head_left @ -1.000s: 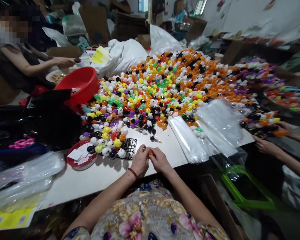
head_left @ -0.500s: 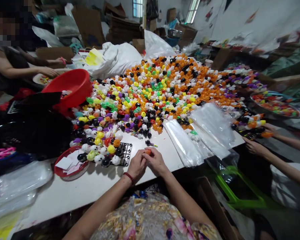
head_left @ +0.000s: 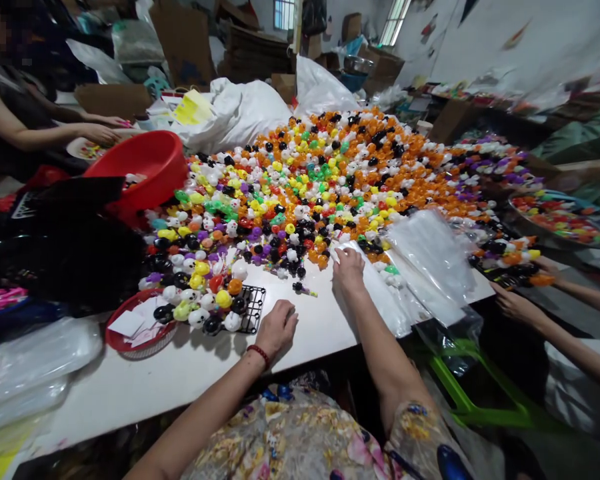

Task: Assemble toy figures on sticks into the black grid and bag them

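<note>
My left hand (head_left: 279, 327) rests on the white table (head_left: 310, 333) near its front edge, fingers curled in; whatever they hold, if anything, is hidden. Beside it stands a black wire rack (head_left: 253, 308) bearing several round animal-head toys (head_left: 223, 298) in white, yellow, black and orange. My right hand (head_left: 349, 268) reaches forward, fingers apart and bent downward, over the far end of a stack of clear plastic bags (head_left: 380, 303). Its fingertips are close to the heap of small coloured plastic toys (head_left: 325, 180). Between the hands lies a small dark toy with a coloured stem (head_left: 304, 289).
A red basket (head_left: 153, 347) of paper slips sits left of the rack. Behind it are a black bag (head_left: 75, 260) and a red tub (head_left: 145, 160). More clear bags (head_left: 430, 260) lie to the right. Co-workers' hands (head_left: 517, 307) work at both sides; a green stool (head_left: 475, 400) stands below.
My hands were together around a small orange piece. They have parted: the right went forward and right to the bags, while the left stayed near the same spot. The orange piece is out of sight.
</note>
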